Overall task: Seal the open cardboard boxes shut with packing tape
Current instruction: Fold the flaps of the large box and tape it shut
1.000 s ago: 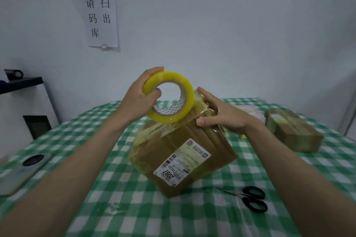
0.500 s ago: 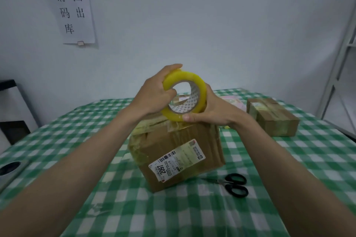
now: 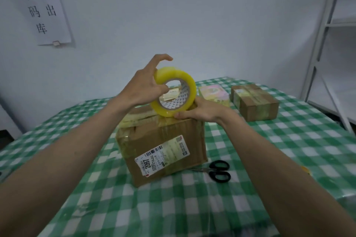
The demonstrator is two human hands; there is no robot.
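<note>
Head view, left to right: one paper notice point(image 3: 45, 8) with black characters hangs on the pale wall. Two bare forearms reach over the table point(image 3: 192, 208), which wears a glossy green-and-white checked cloth. One left hand point(image 3: 143, 87) grips the single tape roll point(image 3: 174, 91), a yellow translucent ring held upright on its edge, thumb hooked inside the core, fingers arched above it with the index lifted clear. The roll's lower rim touches the top of the box point(image 3: 163, 146), a brown cardboard cuboid at the table's middle, its top seam already streaked with shiny tape and a white label on its near face. One right hand point(image 3: 200, 112) lies with its fingers flat on the box's top right edge beside the roll, thumb pressed near the rim. One pair of black-handled scissors point(image 3: 216, 170) lies just right of the box. Behind sit one pale pink packet point(image 3: 213, 92) and a second, smaller taped box point(image 3: 254, 102), well apart. One grey metal rack point(image 3: 331, 44) stands at the far right.
</note>
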